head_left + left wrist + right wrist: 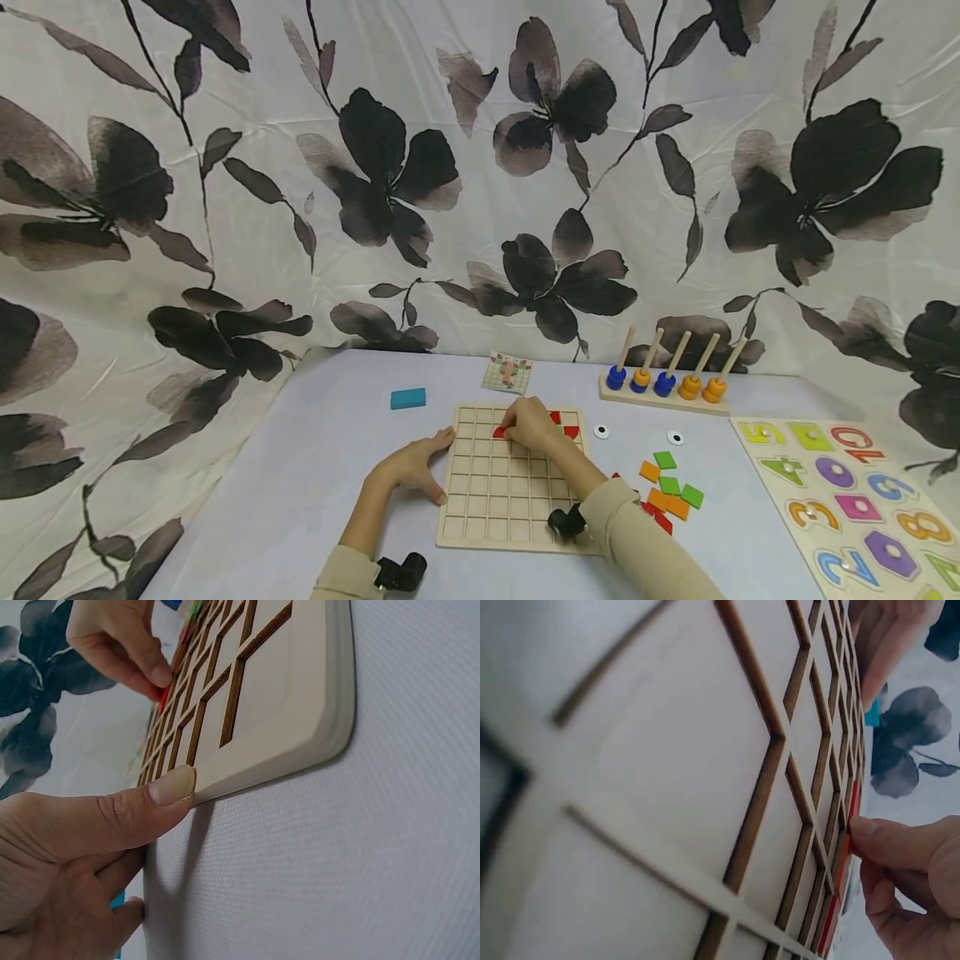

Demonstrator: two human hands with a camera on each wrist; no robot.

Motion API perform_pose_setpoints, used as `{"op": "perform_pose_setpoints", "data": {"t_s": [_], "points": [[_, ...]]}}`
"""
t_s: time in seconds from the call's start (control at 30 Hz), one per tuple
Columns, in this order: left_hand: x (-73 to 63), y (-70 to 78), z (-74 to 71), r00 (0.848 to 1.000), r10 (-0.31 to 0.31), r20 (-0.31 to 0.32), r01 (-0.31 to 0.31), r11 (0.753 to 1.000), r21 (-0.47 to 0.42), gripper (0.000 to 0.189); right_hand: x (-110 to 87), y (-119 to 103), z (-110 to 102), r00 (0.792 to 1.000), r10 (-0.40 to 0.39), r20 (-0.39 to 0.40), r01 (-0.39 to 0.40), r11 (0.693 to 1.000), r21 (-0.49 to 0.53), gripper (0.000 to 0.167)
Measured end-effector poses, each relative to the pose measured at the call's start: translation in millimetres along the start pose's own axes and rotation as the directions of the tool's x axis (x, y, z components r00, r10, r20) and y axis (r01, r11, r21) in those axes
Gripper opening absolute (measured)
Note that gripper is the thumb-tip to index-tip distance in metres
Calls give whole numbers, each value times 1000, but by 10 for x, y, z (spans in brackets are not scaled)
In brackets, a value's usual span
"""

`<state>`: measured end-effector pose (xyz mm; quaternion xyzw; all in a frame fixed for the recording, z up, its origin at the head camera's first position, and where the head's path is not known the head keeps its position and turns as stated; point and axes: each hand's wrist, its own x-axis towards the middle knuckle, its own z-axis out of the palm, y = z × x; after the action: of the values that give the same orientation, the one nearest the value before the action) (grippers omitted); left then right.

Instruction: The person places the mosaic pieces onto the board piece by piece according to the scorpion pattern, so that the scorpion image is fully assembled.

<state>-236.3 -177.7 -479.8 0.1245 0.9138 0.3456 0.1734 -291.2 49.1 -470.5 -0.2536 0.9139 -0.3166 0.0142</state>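
A wooden grid board (492, 506) lies on the table between my hands. My left hand (414, 461) rests at its left edge, fingers spread; in the left wrist view the thumb (142, 814) lies against the board's side. Over the top rows, my right hand (534, 427) pinches a small red piece (498, 432) down at the grid. In the right wrist view a red piece (854, 796) and an orange piece (843, 860) show by its fingertips. More red pieces (571, 432) sit in cells to the right, partly hidden behind the hand.
A pattern card (507, 372) lies behind the board, a blue block (408, 398) at back left. On the right are loose green (692, 497), orange (649, 471) and red pieces, two white discs (602, 432), a peg stand with rings (663, 401) and a number puzzle board (813, 533).
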Motion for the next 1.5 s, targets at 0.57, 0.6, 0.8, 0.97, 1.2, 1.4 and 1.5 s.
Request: {"op": "perform_pose_setpoints", "data": {"t_s": [0.57,0.6,0.8,0.97,1.2,1.4,1.5], "points": [[-28,38,-5,1000,0,-14,0,1000,-3,105,-650,584,-552,993,57,-101,-42,988,147,18],[-34,40,-8,1000,0,-14,0,1000,-7,105,-716,633,-597,991,86,-101,-71,987,146,19],[-61,35,-23,1000,2,-19,-2,1000,-9,105,-1130,884,-832,964,252,-81,-240,961,137,25],[-65,36,-27,1000,13,-19,-13,1000,-7,104,-1413,1014,-981,937,336,-92,-326,939,110,28],[-77,46,-36,1000,10,-16,-11,1000,-23,105,-1600,1101,-1046,921,379,-87,-374,925,66,31],[-74,41,-29,1000,10,-11,-10,1000,-21,105,-1617,1124,-996,918,390,-75,-385,920,65,31],[-72,45,-28,1000,9,-7,-10,1000,-21,104,-1604,1114,-968,920,386,-71,-383,922,56,27]]}}
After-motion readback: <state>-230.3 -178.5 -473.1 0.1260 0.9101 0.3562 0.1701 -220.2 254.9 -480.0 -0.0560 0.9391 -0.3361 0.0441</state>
